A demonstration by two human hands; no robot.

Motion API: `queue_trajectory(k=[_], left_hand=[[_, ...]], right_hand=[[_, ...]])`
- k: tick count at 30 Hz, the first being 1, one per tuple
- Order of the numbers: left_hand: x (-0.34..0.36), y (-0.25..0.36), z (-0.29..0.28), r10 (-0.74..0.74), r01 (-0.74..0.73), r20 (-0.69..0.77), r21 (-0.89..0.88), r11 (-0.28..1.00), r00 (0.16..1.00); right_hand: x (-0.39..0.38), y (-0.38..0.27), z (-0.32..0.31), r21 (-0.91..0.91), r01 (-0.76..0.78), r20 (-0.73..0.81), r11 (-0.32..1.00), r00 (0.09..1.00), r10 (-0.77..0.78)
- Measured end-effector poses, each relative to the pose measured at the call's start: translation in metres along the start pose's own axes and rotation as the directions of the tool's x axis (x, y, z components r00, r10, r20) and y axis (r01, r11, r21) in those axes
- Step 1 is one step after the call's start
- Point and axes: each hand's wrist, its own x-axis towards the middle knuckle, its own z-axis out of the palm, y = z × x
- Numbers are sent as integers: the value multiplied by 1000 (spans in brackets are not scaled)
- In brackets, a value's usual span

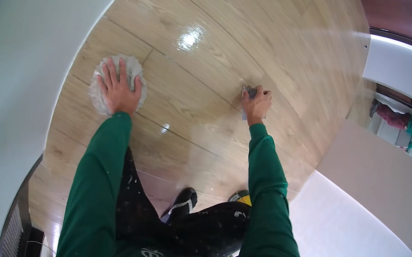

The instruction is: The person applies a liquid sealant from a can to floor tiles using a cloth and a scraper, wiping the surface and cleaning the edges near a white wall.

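My left hand (118,91) lies flat with fingers spread on a crumpled pale grey cloth (99,101) on the wood-look plank floor (199,105), near the curved wall edge. To the right, my right hand (258,104) has its fingers curled over a small dark grey item (249,91) resting on the floor, possibly a cloth or pad; its exact shape is hidden.
A white wall (21,59) runs along the left, with a dark grille (16,222) lower down. My dark-shod foot (181,205) and a yellow-black object (241,196) are below. A mirror (401,104) at right reflects a person in green. A pale wall (346,233) borders the lower right.
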Motion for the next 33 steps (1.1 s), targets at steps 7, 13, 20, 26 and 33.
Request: queue_trajectory(k=[7, 13, 20, 26, 33], left_hand=[[0, 4, 4, -9, 9, -6, -14, 1000, 1000], [-1, 0, 0, -6, 6, 2, -17, 1000, 1000], [0, 3, 0, 0, 0, -10, -17, 1000, 1000], [0, 3, 2, 4, -5, -15, -10, 1000, 1000], [0, 0, 4, -1, 0, -17, -19, 1000, 1000]], right_hand=[[52, 7, -4, -90, 173, 19, 981, 985, -172], [42, 5, -10, 8, 533, 115, 846, 840, -530], [38, -4, -18, -23, 528, 113, 849, 845, -522], [40, -9, -19, -80, 473, 108, 877, 879, -464], [31, -2, -3, -3, 416, 68, 909, 907, -415]])
